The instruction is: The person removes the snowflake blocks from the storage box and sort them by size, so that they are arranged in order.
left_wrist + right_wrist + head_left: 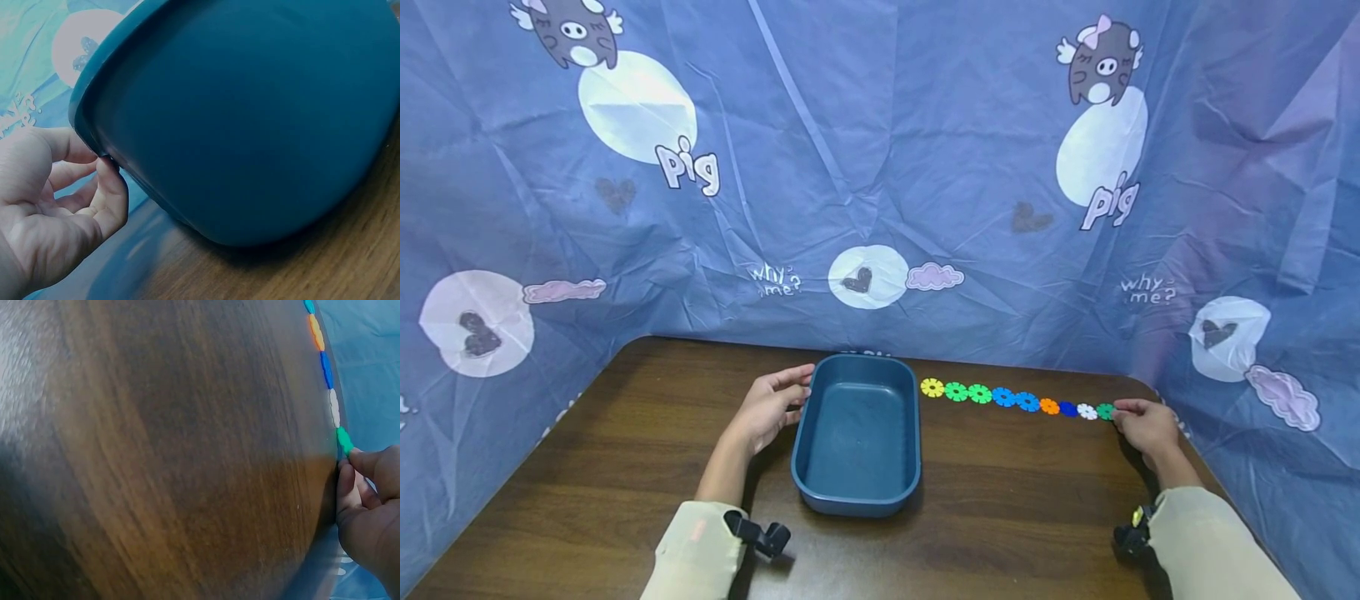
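Note:
A deep blue rectangular plastic bin [855, 433] stands upright on the table, and no objects show inside it. My left hand [770, 408] is at its left side; in the left wrist view the thumb and fingers [112, 187] pinch at the bin's rim [94, 81]. To the right of the bin runs a row of flower-shaped plastic discs [980, 393] in yellow, green, blue, orange, dark blue and white. At the row's right end my right hand [1148, 427] pinches a green disc [344, 441] by its edge, next to the white disc [334, 407].
The brown wooden table [1000, 517] has rounded far corners. A blue cloth [880, 208] printed with pigs and hearts hangs behind it and along both sides. The row of discs lies close to the table's far edge.

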Motion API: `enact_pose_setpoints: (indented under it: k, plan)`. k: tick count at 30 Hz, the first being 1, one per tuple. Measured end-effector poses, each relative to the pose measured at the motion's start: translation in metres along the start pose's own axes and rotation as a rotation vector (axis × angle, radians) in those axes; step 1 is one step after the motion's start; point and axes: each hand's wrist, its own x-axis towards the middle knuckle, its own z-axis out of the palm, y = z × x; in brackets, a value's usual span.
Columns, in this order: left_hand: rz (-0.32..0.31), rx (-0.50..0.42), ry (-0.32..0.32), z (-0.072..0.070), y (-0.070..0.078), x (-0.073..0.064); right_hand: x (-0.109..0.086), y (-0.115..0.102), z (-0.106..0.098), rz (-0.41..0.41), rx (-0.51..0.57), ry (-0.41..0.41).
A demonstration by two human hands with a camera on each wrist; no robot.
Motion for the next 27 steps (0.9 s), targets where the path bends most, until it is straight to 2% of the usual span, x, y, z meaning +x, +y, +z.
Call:
enact_pose_setpoints:
  k: [5,17,23,27]
  plan:
    - [0.011,0.008,-0.012,0.0,0.0003,0.0004,0.0,0.0014,-0.0012,-0.002,0.018,-0.015]
    - [0.008,-0.002,-0.011,0.0021,0.0006,0.0016,-0.0042,0.0052,-0.0062,0.045,0.205,-0.051]
    - [0.006,-0.014,-0.016,0.0034,0.0007,0.0002,-0.0054,0.0071,-0.0096,0.093,0.293,-0.039]
    - [0.013,-0.018,-0.01,0.0024,-0.0004,0.0001,-0.0076,0.0038,-0.0099,0.097,0.359,-0.045]
